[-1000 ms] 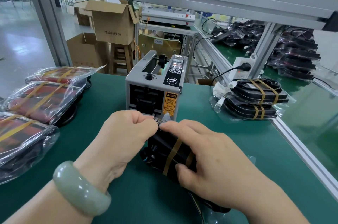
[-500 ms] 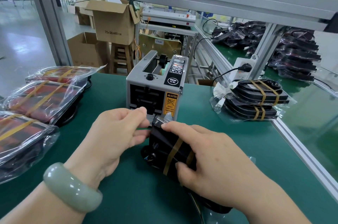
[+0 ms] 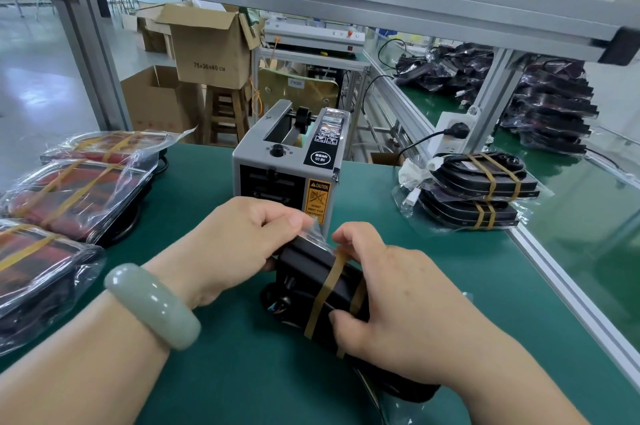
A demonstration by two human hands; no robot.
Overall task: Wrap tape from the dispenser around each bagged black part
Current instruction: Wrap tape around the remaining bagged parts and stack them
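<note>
Green tabletop (image 3: 214, 372), factory bay. Directly in front of dispenser (image 3: 287, 175): bagged black part (image 3: 308, 272), long axis running away toward dispenser, tape band (image 3: 325, 289) across middle. Left hand (image 3: 235, 244) pinching loose bag film at far end. Right hand (image 3: 398, 300) clamped on near side, nearer tape.

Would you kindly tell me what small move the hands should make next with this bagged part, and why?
Probably fold the loose bag flap down flat onto the black part. The left hand pinches that flap, which sticks up untaped, while the right hand grips the part, already crossed by two tape bands. The dispenser stands behind for another strip.
</note>
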